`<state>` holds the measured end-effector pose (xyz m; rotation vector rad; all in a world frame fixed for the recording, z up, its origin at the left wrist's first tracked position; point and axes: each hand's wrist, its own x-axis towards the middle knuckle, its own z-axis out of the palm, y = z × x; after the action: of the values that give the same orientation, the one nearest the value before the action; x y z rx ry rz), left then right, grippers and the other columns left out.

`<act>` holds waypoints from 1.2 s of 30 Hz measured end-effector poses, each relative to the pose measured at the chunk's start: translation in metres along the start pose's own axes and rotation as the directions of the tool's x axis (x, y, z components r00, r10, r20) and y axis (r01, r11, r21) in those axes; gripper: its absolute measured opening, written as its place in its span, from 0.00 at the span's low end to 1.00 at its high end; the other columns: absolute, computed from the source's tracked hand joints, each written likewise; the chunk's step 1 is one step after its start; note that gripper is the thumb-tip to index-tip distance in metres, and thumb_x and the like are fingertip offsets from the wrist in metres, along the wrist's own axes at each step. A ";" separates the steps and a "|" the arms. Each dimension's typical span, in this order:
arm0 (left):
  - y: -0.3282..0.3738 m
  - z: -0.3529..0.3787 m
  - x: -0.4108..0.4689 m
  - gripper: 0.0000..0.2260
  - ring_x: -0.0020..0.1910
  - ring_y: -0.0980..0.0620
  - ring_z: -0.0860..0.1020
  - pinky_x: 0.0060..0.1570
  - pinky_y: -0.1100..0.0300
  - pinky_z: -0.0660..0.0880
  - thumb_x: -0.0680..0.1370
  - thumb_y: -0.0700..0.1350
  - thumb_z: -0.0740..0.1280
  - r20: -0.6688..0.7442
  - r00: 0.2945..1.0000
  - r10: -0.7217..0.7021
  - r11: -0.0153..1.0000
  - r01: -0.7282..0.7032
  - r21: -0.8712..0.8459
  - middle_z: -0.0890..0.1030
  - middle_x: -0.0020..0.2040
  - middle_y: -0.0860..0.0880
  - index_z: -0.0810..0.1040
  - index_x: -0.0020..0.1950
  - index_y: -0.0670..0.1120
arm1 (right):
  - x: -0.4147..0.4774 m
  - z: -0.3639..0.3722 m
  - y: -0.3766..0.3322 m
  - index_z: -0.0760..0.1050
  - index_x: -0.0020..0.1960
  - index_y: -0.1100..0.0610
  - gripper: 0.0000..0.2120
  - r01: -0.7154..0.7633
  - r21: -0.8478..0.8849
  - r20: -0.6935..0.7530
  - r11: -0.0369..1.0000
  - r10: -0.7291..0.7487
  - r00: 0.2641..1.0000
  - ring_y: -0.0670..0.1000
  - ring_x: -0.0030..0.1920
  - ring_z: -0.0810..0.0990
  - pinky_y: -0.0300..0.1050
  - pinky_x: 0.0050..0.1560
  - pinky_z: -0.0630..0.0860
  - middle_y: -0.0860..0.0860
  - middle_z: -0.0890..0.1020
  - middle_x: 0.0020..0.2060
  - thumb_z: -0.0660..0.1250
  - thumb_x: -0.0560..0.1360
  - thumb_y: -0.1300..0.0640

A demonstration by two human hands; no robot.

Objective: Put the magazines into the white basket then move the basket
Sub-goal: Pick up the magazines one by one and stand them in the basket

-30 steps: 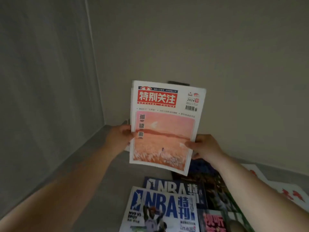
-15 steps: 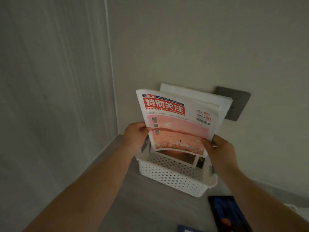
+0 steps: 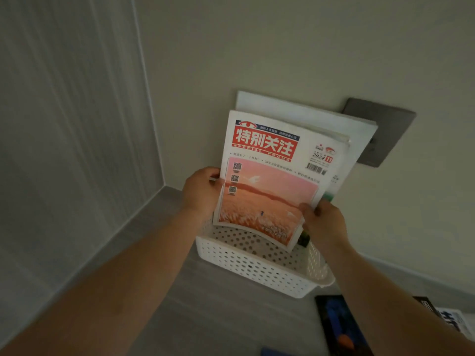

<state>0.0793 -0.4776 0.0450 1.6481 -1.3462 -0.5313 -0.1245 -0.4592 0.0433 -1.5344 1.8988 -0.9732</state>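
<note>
Two hands on one magazine (image 3: 275, 181), red masthead and pink field cover facing the camera. Left hand (image 3: 201, 192) closed on its left edge, thumb over the front, fingers curled behind. Right hand (image 3: 325, 223) pinching the lower right corner, thumb on the cover. Lower edge bowed, sagging toward the camera, dipping just past the rim of the basket (image 3: 253, 268). Whether that edge touches the bottom: cannot tell, hidden by the curl of the pages.

White basket, perforated walls and floor, sitting on the grey counter (image 3: 195, 312) close to the wall corner. Front half of the floor bare, holes showing. Standing upright at the back, a larger white magazine (image 3: 308, 116), leaning against the wall, top edge overlapping a dark grey wall plate (image 3: 385, 129). Green and dark print peeking out low on the right, between the held cover and the right hand; which issue it belongs to, cannot tell.

Outside the basket, on the counter to the right: a dark magazine (image 3: 339, 327) with blue and orange on its cover, lying flat just in front of the basket's corner. Beyond the right forearm, a slice of another one (image 3: 452, 321), white with bold dark lettering. At the bottom edge, a sliver of blue cover (image 3: 272, 352), mostly cut off.
</note>
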 end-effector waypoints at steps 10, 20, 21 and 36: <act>0.002 0.005 0.009 0.11 0.48 0.45 0.79 0.45 0.62 0.69 0.77 0.40 0.58 0.059 0.998 -0.014 0.998 0.010 0.070 0.82 0.53 0.41 0.79 0.54 0.42 | 0.009 -0.011 -0.009 0.75 0.52 0.62 0.10 0.022 0.013 -0.092 1.000 -0.021 0.996 0.50 0.37 0.72 0.37 0.30 0.64 0.51 0.75 0.40 0.58 0.77 0.58; 0.007 0.007 0.014 0.14 0.45 0.41 0.78 0.44 0.56 0.72 0.78 0.41 0.53 0.114 0.993 -0.003 0.965 -0.027 0.260 0.81 0.49 0.38 0.77 0.45 0.36 | 0.009 -0.012 -0.003 0.75 0.54 0.60 0.11 -0.014 0.058 -0.087 0.998 0.019 0.996 0.50 0.40 0.74 0.36 0.32 0.66 0.50 0.76 0.41 0.58 0.76 0.57; 0.007 0.008 0.014 0.15 0.42 0.42 0.76 0.42 0.56 0.70 0.79 0.41 0.53 0.119 0.993 -0.005 0.954 -0.031 0.298 0.81 0.48 0.37 0.76 0.42 0.37 | 0.010 -0.013 -0.003 0.75 0.54 0.60 0.11 -0.019 0.072 -0.096 0.997 0.026 0.995 0.50 0.40 0.74 0.37 0.33 0.67 0.50 0.76 0.40 0.59 0.76 0.57; 0.016 -0.014 -0.032 0.20 0.67 0.43 0.65 0.66 0.52 0.63 0.77 0.45 0.60 0.081 0.996 0.028 0.956 -0.050 0.288 0.65 0.70 0.41 0.64 0.68 0.41 | -0.016 -0.055 0.008 0.74 0.50 0.58 0.07 -0.069 0.068 -0.170 0.995 0.079 0.982 0.48 0.35 0.72 0.38 0.30 0.64 0.50 0.75 0.40 0.63 0.74 0.56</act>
<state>0.0720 -0.4429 0.0591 1.8474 -1.5693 -0.3895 -0.1675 -0.4315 0.0698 -1.3724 2.0086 -1.1532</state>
